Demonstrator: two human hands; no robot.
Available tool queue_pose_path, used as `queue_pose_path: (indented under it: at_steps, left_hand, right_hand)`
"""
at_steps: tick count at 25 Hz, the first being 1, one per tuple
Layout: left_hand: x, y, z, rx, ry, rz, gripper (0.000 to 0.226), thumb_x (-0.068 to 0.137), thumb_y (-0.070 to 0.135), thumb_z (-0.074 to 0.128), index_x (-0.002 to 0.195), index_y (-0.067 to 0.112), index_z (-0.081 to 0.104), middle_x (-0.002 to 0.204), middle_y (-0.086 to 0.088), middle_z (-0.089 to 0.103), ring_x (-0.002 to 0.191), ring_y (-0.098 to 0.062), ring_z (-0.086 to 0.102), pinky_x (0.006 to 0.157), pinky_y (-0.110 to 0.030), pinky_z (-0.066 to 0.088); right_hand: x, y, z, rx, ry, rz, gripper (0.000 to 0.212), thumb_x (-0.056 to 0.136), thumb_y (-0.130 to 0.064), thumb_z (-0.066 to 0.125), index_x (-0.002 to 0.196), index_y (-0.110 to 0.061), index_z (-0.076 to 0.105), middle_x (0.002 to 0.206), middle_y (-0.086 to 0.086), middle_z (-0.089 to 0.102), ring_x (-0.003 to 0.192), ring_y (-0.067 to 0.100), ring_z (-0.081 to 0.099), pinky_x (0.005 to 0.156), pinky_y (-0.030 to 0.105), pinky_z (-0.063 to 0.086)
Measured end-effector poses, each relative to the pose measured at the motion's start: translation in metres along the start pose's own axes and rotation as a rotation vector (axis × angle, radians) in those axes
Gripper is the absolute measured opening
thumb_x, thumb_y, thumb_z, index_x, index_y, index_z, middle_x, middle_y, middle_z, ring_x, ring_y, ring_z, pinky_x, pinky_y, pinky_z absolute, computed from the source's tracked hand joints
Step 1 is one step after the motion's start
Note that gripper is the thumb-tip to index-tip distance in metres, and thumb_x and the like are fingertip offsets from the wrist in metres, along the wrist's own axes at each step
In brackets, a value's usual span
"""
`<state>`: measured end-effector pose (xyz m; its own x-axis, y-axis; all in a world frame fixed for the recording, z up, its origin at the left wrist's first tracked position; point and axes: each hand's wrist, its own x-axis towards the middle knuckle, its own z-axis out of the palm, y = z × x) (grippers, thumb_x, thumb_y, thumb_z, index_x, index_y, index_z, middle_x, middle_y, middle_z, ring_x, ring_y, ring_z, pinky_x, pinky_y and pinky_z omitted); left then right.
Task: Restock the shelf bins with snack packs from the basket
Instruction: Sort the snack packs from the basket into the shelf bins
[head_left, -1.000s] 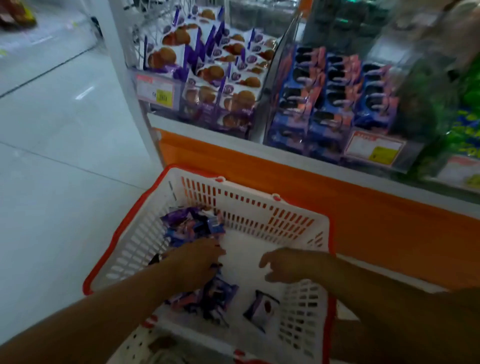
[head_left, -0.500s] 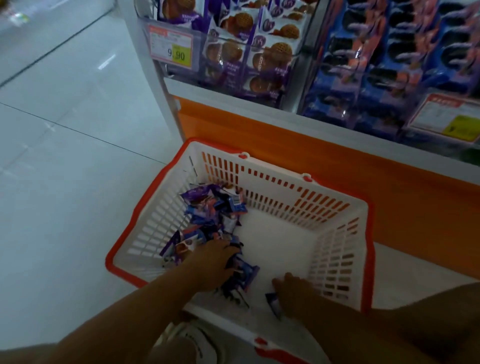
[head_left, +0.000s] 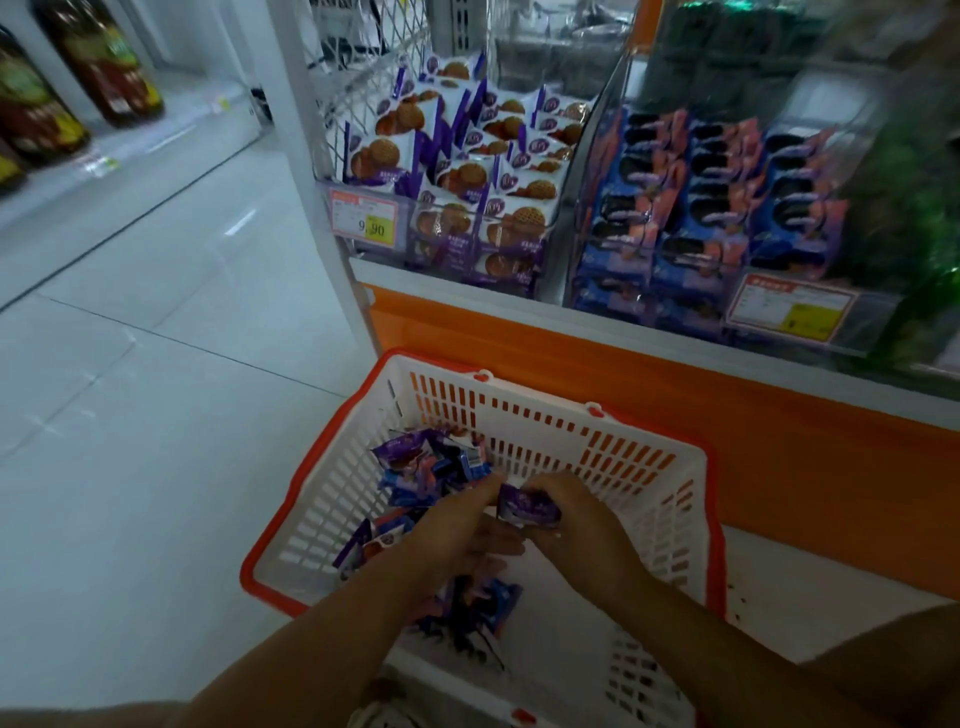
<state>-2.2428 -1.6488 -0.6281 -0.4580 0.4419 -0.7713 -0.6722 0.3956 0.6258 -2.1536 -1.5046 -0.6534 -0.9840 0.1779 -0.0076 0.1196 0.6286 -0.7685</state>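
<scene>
A white basket with a red rim stands on the floor in front of the shelf. Purple and blue snack packs lie heaped in its left part, and more packs lie near its front wall under my left wrist. My right hand grips one purple snack pack above the middle of the basket. My left hand reaches across with straight fingers, its fingertips touching the left edge of that pack. Above are the clear shelf bins: a waffle-pack bin and a blue cookie-pack bin.
An orange shelf base runs behind the basket. Price tags hang on the bin fronts. A white upright post stands at the shelf's left end. Pale tiled floor lies to the left, with bottles on a far shelf.
My right hand has picked up a purple pack from the basket floor and lifted it to the middle. My left hand left the front packs and moved up to meet it. The view tilted up.
</scene>
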Motion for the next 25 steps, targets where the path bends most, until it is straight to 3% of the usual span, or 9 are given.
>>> queue_pose_path:
  at_steps: [3,5,7,11,13,17,21,25]
  left_hand:
    - [-0.009,0.006,-0.002,-0.12,-0.045,0.104,0.029,0.093,0.033,0.063,0.12,0.022,0.064,0.108,-0.003,0.074,0.099,-0.02,0.071,0.076,-0.032,0.056]
    - [-0.014,0.006,-0.005,-0.139,-0.046,0.159,0.034,0.092,0.014,0.066,0.124,0.025,0.061,0.113,-0.001,0.072,0.1,-0.02,0.071,0.078,-0.034,0.058]
    - [-0.018,0.005,-0.006,-0.126,-0.035,0.208,0.046,0.089,0.003,0.066,0.129,0.026,0.058,0.115,-0.001,0.071,0.101,-0.02,0.07,0.082,-0.037,0.059]
    - [-0.023,0.006,-0.008,-0.144,-0.077,0.293,0.051,0.089,-0.002,0.063,0.135,0.018,0.053,0.116,-0.003,0.071,0.105,-0.021,0.069,0.089,-0.038,0.057]
    - [-0.027,0.009,-0.007,-0.145,-0.089,0.314,0.045,0.091,-0.002,0.061,0.131,0.016,0.055,0.115,-0.002,0.072,0.105,-0.021,0.069,0.087,-0.035,0.057]
    - [-0.032,0.013,-0.003,-0.144,-0.072,0.304,0.028,0.09,0.005,0.065,0.113,0.022,0.063,0.11,-0.001,0.073,0.103,-0.02,0.07,0.089,-0.035,0.057]
    - [-0.037,0.024,-0.006,0.082,0.021,0.361,0.036,0.085,0.013,0.073,0.119,0.018,0.064,0.114,0.001,0.07,0.102,-0.015,0.069,0.087,-0.033,0.058]
    - [-0.064,0.059,-0.018,0.303,0.064,0.504,0.025,0.085,0.014,0.072,0.106,0.028,0.069,0.103,0.012,0.073,0.094,-0.005,0.07,0.084,-0.027,0.058]
  right_hand:
    - [-0.001,-0.013,-0.015,0.339,0.002,0.123,0.042,0.085,-0.003,0.068,0.102,-0.041,0.06,0.111,-0.019,0.052,0.105,-0.006,0.049,0.082,0.01,0.041]
    - [0.002,-0.021,-0.026,0.619,-0.029,0.347,0.043,0.088,-0.005,0.065,0.108,-0.042,0.061,0.124,-0.014,0.053,0.116,0.004,0.05,0.088,0.021,0.05]
    - [0.004,-0.022,-0.033,0.736,0.043,0.452,0.039,0.089,-0.014,0.067,0.115,-0.041,0.059,0.123,-0.012,0.055,0.116,0.011,0.053,0.095,0.033,0.051]
    - [0.006,-0.023,-0.037,0.805,0.047,0.548,0.033,0.088,-0.006,0.067,0.118,-0.016,0.063,0.107,-0.002,0.069,0.096,0.018,0.067,0.076,0.029,0.057]
    - [0.005,-0.023,-0.036,0.847,0.065,0.561,0.029,0.088,-0.003,0.065,0.116,-0.01,0.064,0.105,0.005,0.072,0.097,0.023,0.069,0.075,0.032,0.057]
    - [0.004,-0.027,-0.038,0.82,0.124,0.533,0.025,0.089,0.0,0.061,0.111,-0.013,0.065,0.105,0.006,0.072,0.097,0.023,0.069,0.077,0.034,0.058]
    - [0.006,-0.045,-0.048,0.728,0.114,0.485,0.034,0.087,0.001,0.064,0.112,-0.022,0.059,0.106,0.004,0.071,0.095,0.019,0.068,0.081,0.036,0.059]
    - [0.022,-0.084,-0.073,0.534,-0.003,0.326,0.035,0.088,-0.015,0.067,0.112,-0.039,0.058,0.111,-0.012,0.062,0.093,0.007,0.065,0.071,0.02,0.056]
